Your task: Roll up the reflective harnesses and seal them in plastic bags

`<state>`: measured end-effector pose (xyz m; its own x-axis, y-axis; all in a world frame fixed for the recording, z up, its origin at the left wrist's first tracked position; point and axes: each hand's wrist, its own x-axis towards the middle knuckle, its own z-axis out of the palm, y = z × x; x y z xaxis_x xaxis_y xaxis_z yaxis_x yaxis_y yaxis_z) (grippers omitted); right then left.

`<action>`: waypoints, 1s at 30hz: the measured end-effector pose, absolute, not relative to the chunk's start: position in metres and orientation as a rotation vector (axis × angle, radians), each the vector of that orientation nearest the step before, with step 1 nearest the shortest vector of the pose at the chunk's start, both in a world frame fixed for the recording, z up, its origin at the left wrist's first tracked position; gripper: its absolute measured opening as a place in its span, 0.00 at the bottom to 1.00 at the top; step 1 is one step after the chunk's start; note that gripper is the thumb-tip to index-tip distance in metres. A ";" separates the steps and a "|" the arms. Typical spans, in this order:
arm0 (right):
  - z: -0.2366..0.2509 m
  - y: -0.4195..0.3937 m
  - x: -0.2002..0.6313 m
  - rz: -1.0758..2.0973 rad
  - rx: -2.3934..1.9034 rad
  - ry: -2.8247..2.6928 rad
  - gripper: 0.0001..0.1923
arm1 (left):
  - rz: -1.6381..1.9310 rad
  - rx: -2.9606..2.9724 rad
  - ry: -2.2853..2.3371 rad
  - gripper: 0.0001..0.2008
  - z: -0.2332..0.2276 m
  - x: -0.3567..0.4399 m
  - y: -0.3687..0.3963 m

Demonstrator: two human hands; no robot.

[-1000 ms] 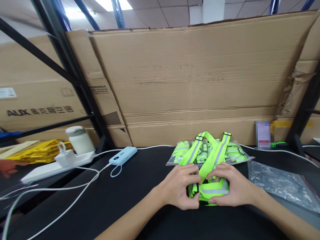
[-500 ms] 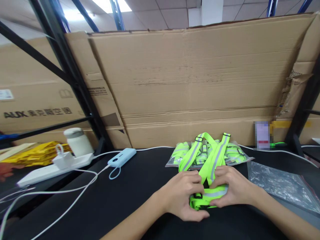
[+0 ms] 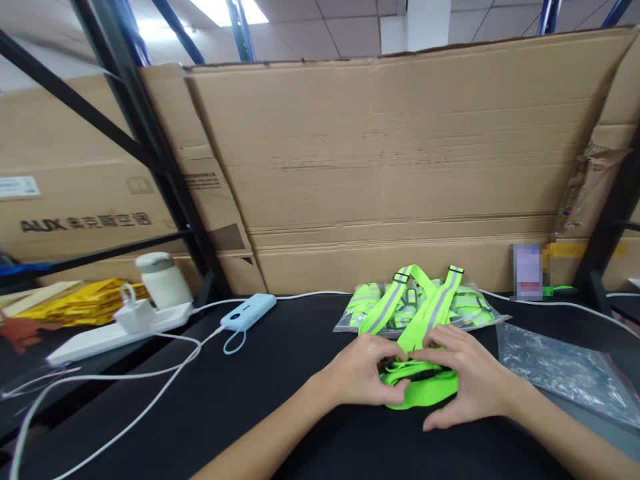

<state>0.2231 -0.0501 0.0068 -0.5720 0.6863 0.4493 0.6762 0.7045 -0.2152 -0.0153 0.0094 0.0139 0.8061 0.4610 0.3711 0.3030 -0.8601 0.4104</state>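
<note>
A neon-yellow reflective strap vest (image 3: 425, 392) with grey stripes and black buckles lies partly folded on the black table. Two of its straps stretch back over a clear bag of similar folded vests (image 3: 367, 300). My left hand (image 3: 367, 373) grips the left side of the folded bundle between fingers and thumb. On the right, my right hand (image 3: 465, 377) rests its fingertips on top of the straps, its thumb spread away below the bundle, apart from the cloth. The left fingertips are partly hidden behind the fabric.
An empty-looking clear plastic bag (image 3: 565, 363) lies at right. To the left are a blue power bank (image 3: 249, 312), white cables, a power strip (image 3: 75, 343) and a white bottle (image 3: 164, 280). A cardboard sheet (image 3: 390, 167) stands behind. Part of another person's hand (image 3: 23, 331) shows at far left.
The near end of the vest has been folded over, now showing its plain underside. My right hand has loosened its pinch and spread its thumb; my left hand has closed around the bundle.
</note>
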 end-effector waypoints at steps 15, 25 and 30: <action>-0.003 -0.040 0.229 0.061 -1.029 -2.304 0.21 | 0.576 2.386 0.703 0.18 0.019 -0.019 0.019; -0.005 -0.040 0.225 0.438 -1.167 -2.038 0.11 | 0.525 2.436 0.695 0.16 0.018 -0.016 0.013; -0.002 -0.041 0.224 0.586 -1.222 -2.005 0.14 | 0.484 2.383 0.708 0.19 0.016 -0.015 0.010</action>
<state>0.2243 -0.0408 -0.0024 -0.3039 0.8925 0.3332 0.5727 0.4507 -0.6848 -0.0146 0.0105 0.0159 0.7912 0.5882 0.1676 0.3697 -0.6782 0.6351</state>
